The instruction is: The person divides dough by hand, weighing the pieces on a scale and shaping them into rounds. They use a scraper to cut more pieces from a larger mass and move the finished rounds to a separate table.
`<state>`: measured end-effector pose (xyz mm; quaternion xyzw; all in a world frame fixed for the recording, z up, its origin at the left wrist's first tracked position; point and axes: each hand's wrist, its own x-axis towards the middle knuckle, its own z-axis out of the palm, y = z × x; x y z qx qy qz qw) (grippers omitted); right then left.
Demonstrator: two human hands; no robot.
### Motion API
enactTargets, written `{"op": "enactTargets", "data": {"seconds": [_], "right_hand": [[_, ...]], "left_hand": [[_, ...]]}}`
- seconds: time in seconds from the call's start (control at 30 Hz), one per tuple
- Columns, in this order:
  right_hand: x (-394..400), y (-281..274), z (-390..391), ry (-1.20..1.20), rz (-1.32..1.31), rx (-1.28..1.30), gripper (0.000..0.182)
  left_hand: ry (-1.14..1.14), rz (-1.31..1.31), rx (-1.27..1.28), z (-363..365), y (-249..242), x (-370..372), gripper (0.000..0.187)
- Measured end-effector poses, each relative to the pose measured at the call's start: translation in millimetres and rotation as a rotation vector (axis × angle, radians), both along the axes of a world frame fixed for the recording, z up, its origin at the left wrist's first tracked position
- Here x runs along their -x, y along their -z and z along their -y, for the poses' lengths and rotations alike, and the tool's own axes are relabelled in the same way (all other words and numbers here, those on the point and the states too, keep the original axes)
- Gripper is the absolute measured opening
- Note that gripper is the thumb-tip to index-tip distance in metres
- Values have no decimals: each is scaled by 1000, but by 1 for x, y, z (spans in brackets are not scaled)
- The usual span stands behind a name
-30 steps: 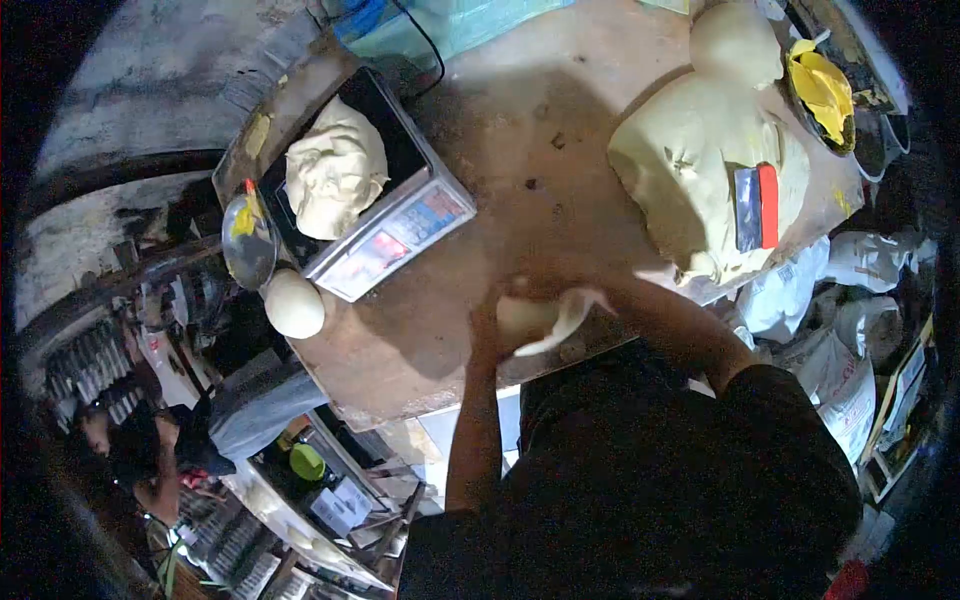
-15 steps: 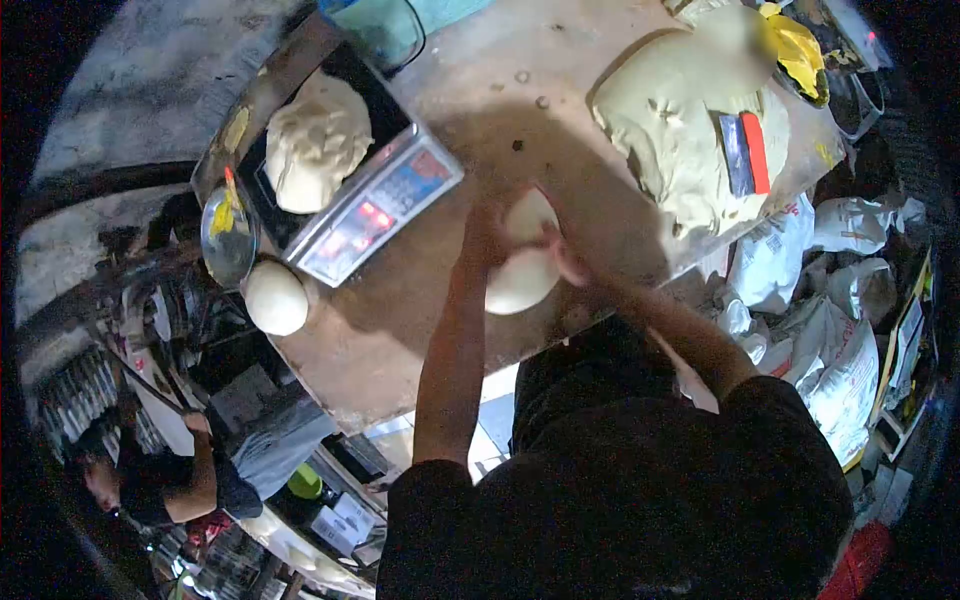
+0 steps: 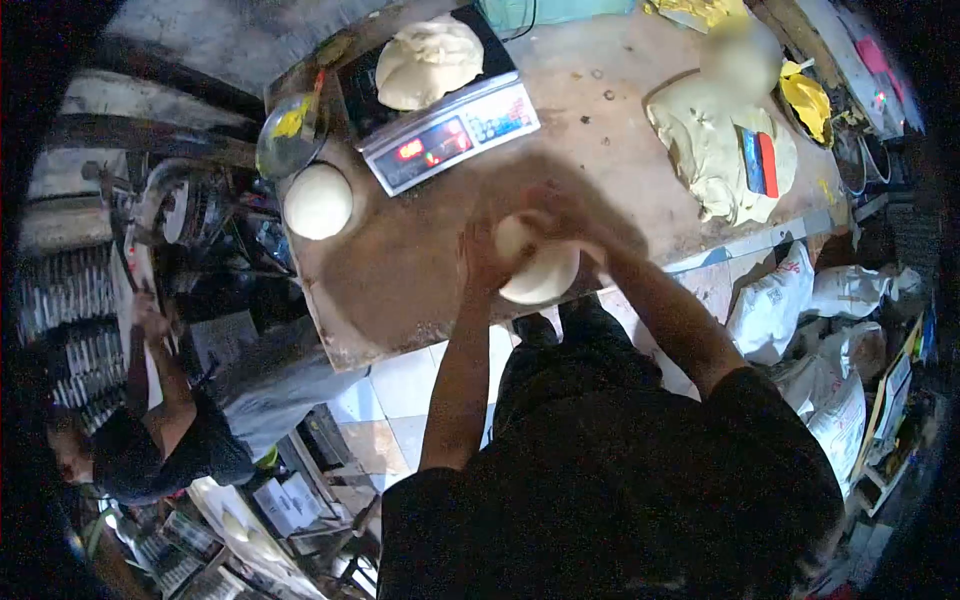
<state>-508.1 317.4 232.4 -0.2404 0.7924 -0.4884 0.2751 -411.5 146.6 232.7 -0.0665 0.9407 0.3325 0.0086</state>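
Dough [image 3: 545,274] sits near the front edge of the worktop [image 3: 400,280], held between both hands. The left hand [image 3: 484,258] cups its left side, fingers pointing away from the body; the right hand [image 3: 572,222] curves over its far right side, forearm slanting inward. Blur hides the exact finger bend. Red digits glow on the scale [image 3: 455,140], too smeared to read, beside a blue-and-red label. Red print on the white sacks [image 3: 774,312] is also illegible.
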Motion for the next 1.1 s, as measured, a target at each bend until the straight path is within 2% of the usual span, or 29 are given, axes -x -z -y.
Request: {"op": "enactTargets", "data": {"seconds": [0.07, 0.1, 0.13, 0.17, 0.2, 0.23, 0.27, 0.3, 0.33, 0.37, 0.4, 0.43, 0.47, 0.53, 0.6, 0.67, 0.7, 0.73, 0.8, 0.83, 0.87, 0.9, 0.97, 1.03, 1.07, 1.1], "right_hand": [[-4, 11, 4, -4, -34, -15, 56], [-10, 21, 3, -8, 46, -51, 55], [-16, 31, 2, -7, 126, -84, 55], [-23, 41, -1, -15, 133, -89, 55], [-34, 52, -5, -187, -63, -162, 55], [-41, 54, -5, -358, -266, -227, 55], [-42, 36, 0, -364, -270, -216, 55], [-45, 2, 7, -379, -139, -226, 56], [-43, -18, 10, -401, -7, -236, 57], [-41, 14, 9, -416, -139, -246, 49], [-38, 9, 3, -440, -149, -229, 49], [-37, 2, -3, -188, -98, -32, 45], [-34, -4, -9, 58, -39, 167, 41], [-28, 33, -40, 142, 13, -251, 36], [-31, 20, -64, -111, 243, -389, 40], [-75, 69, -67, 205, 332, -18, 50], [-79, 53, -49, 212, 176, -94, 58], [-73, 42, -31, 196, 170, -92, 58], [-57, 28, 9, 419, 680, 50, 55], [-54, 41, 34, 409, 669, 55, 55], [-58, 65, 58, 344, 341, 22, 50], [-63, 79, 78, 274, 17, -17, 50], [-62, -19, 152, 198, 256, 70, 55], [-71, -22, 226, 83, 394, 247, 52], [-76, -11, 264, 33, 333, 241, 50], [-79, 3, 297, -20, 272, 232, 48]], "left_hand": [[-56, -107, -346, 1, 31, 1, 66], [-34, -74, -611, 0, -12, -5, 100], [-46, -64, -618, -2, -13, -15, 100], [99, 39, -574, -6, -16, -20, 91], [245, 140, -523, -9, -19, -28, 82], [26, 288, -380, -13, -12, -48, 92], [-194, 429, -230, -15, 2, -72, 101], [-191, 252, -263, -17, 12, -88, 100], [-207, 255, -253, -17, 9, -87, 100], [-250, 236, -285, -16, 5, -87, 98], [-294, 209, -313, -15, 1, -84, 96], [-166, -277, 63, -11, 6, -85, 95], [-191, -294, 87, -4, 9, -90, 95], [-452, 414, -402, 2, -7, -103, 97], [-474, 130, -886, -20, 5, -124, 95], [-495, 10, -912, -38, 19, -107, 91], [-495, -92, -941, -42, 23, -101, 88], [-507, -106, -939, -42, 21, -92, 88], [-699, -51, -1499, -34, 2, -75, 85], [-759, -124, -1443, -23, -4, -72, 83], [-689, -153, -1277, 2, -32, -70, 79], [-785, -183, -1256, 23, -40, -78, 78], [-920, -308, -1223, 66, -63, -99, 78], [-980, -533, -1132, 117, -76, -113, 78], [-1012, -648, -1053, 143, -77, -122, 77], [-964, -611, -936, 173, -81, -126, 77]]}}
